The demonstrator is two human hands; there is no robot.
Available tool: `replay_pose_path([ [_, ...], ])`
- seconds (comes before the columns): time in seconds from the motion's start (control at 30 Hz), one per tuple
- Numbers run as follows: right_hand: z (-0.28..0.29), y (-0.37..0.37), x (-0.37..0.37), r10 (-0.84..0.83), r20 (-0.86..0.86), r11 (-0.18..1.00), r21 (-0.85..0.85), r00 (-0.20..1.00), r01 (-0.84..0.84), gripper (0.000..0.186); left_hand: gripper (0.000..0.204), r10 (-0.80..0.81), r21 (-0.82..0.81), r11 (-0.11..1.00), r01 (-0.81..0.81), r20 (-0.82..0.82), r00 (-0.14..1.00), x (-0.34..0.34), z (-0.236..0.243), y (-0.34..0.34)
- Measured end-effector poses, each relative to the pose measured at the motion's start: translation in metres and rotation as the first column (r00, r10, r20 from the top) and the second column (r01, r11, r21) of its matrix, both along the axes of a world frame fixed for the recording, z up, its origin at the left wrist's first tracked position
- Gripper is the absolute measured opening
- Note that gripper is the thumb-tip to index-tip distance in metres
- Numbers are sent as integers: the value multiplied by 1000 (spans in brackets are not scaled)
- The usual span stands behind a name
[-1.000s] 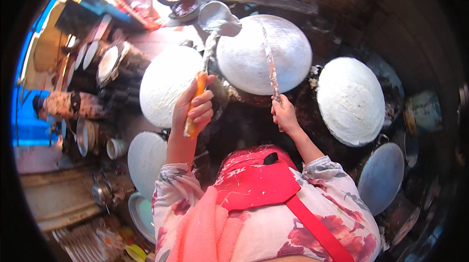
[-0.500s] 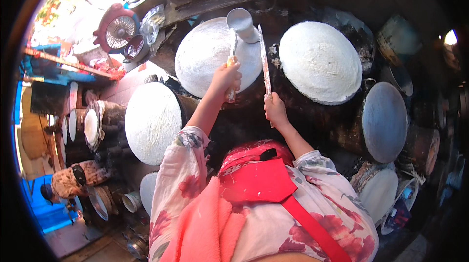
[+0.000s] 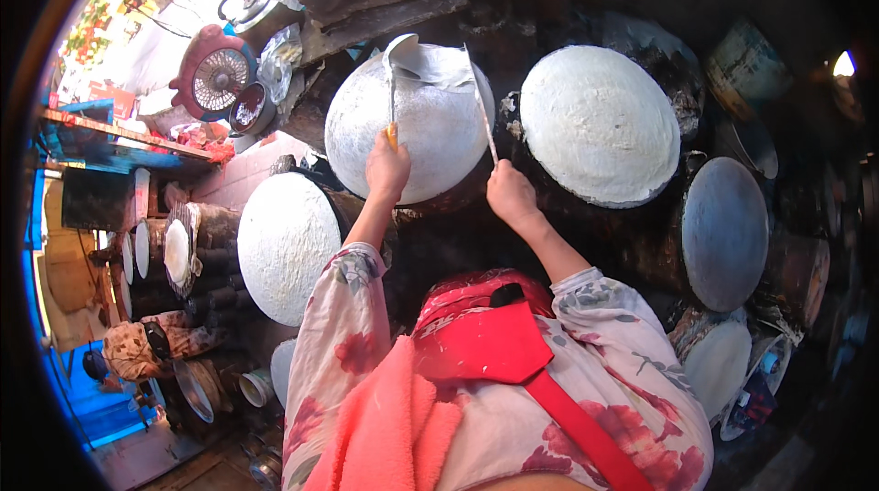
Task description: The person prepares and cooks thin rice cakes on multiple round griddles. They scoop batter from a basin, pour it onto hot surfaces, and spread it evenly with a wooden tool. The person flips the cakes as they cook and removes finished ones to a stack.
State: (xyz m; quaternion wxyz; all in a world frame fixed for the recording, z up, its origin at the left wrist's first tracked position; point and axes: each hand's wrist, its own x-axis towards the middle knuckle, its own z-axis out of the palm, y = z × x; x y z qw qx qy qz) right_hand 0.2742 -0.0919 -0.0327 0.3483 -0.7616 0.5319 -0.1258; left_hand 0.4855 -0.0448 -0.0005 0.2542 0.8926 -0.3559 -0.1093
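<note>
My left hand is closed round the yellowish handle of a metal ladle. The ladle's cup is tipped low over a round, pale griddle straight ahead. A greyish-white sheet reaches from the cup toward a long, thin flat blade; whether it is flowing batter or the cup's side, I cannot tell. Gripped in my right hand, that blade slants over the griddle's right part, its tip near the far edge. To the right, a second griddle carries a white, slightly rough layer.
Another white-coated round griddle stands left of my left forearm. A bare grey disc is at the right. Beyond on the left are a fan and a dark pot. Another person is bent over at the far left.
My left hand has moved left with the ladle, whose cup has swung left and turned. My right hand and the blade have shifted slightly left and farther out.
</note>
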Motion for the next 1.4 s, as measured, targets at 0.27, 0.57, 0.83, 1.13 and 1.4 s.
replay_pose_path([
  [0.27, 22, -24, 26, 168, 0, 983, -75, 986, -168, 20, 48, 28, 27, 999, -31, 94, 995, 29, -1, 29],
  [0.57, 40, -18, 66, 305, -90, 952, 8, 948, -306, 21, 48, 72, 54, 995, -79, 122, 990, 36, 0, 53],
  [0.83, 18, -12, 78, 359, -119, 931, -21, 926, -363, 21, 48, 84, -10, 996, -84, 70, 994, 43, 1, 80],
  [1.13, 22, -39, 73, 382, -196, 912, -75, 903, -403, 24, 45, 159, -8, 987, -160, -56, 986, 33, 25, 105],
  [1.4, 35, -91, 63, 336, -207, 927, -103, 919, -362, 19, 41, 215, -21, 975, -220, -143, 966, 23, 51, 137],
])
